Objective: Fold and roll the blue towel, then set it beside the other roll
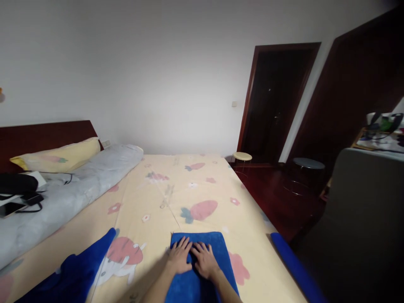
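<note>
A folded blue towel [202,240] lies on the yellow strawberry-print bed sheet [164,189] near the bed's front edge. My left hand [179,256] rests flat on the towel with its fingers spread. My right hand [204,257] lies flat beside it on the same towel, fingers apart and nearly touching the left. Neither hand grips anything.
Another blue cloth [78,269] lies to the left on the sheet, and a blue strip [293,265] hangs at the bed's right edge. A grey rolled quilt [72,189], a yellow pillow [59,155] and dark devices with cables [19,193] sit at left. Two stools [242,157] stand by the dark doorway.
</note>
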